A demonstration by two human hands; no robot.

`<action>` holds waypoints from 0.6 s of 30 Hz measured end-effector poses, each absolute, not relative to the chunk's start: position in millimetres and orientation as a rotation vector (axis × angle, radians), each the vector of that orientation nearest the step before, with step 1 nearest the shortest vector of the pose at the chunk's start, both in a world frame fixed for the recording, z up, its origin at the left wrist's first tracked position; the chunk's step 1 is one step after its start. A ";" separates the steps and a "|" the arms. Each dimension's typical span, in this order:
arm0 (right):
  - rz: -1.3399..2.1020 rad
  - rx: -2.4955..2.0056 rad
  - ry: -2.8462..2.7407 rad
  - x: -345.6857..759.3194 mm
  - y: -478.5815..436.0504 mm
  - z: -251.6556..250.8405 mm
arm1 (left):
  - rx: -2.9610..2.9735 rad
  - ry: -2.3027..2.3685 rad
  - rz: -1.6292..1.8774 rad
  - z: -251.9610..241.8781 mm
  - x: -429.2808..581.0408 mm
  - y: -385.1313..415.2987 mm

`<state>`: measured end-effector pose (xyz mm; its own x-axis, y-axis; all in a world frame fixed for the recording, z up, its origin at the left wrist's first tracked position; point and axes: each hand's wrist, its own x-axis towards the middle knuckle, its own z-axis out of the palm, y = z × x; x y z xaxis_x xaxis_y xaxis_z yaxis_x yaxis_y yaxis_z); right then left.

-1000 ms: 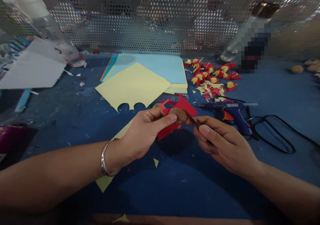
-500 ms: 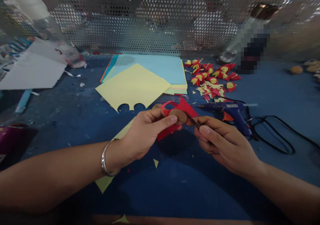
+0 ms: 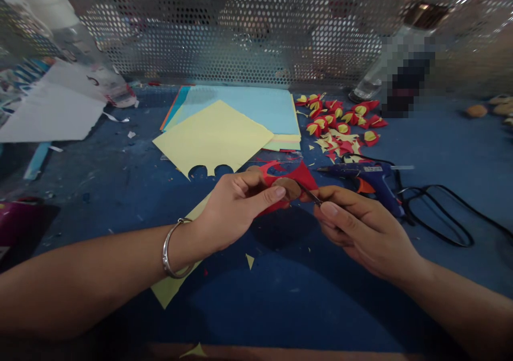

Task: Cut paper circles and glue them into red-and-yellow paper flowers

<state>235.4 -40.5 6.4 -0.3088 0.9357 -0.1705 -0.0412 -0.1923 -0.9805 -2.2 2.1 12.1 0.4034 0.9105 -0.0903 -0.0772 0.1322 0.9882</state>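
Observation:
My left hand [image 3: 234, 203] pinches a piece of red paper [image 3: 303, 176] together with a flat, round brown disc [image 3: 287, 189]; the thumb presses on the disc's face. My right hand [image 3: 360, 227] grips a thin, dark, pointed tool [image 3: 309, 194], whose exact kind I cannot make out. Its tip meets the disc's right edge, against the red paper. Part of the paper is hidden behind the left fingers. Under my left wrist lies a yellow paper strip [image 3: 164, 291]. Just beyond the hands is a yellow sheet [image 3: 218, 136] with two rounded cutouts along its near edge.
A blue glue gun [image 3: 380, 176] with a looping black cord lies right of my hands. Behind it are red-and-yellow paper pieces [image 3: 342, 128] and scraps. Coloured sheets [image 3: 256, 104] are stacked against the perforated metal panel [image 3: 248, 40]. Bottles [image 3: 96, 67] stand at both back sides.
The red paper has turned a little in my left hand, and less of it hangs below the disc. The tool stays at the disc's right edge.

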 end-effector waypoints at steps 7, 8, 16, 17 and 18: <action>1.570 -1.201 -1.327 241.6 -41.1 2.3 | 1.262 0.771 0.875 13.4 -2.2 5.4; 1.561 -1.215 -1.330 242.0 -41.1 1.9 | 1.265 0.779 0.873 13.2 -2.4 5.8; 1.535 -1.279 -1.386 244.6 -40.5 3.1 | 1.378 0.843 0.826 13.0 -5.9 8.9; 1.539 -1.282 -1.387 245.1 -40.2 2.5 | 1.400 0.858 0.837 12.9 -6.1 9.2; 1.544 -1.285 -1.385 245.5 -39.9 1.9 | 1.425 0.874 0.848 12.8 -6.2 9.5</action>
<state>245.5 -39.9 1.9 -0.2745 0.9358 -0.2210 0.1183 -0.1952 -0.9736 -6.2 9.5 12.8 0.4519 0.8920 0.0015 0.0285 -0.0161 0.9995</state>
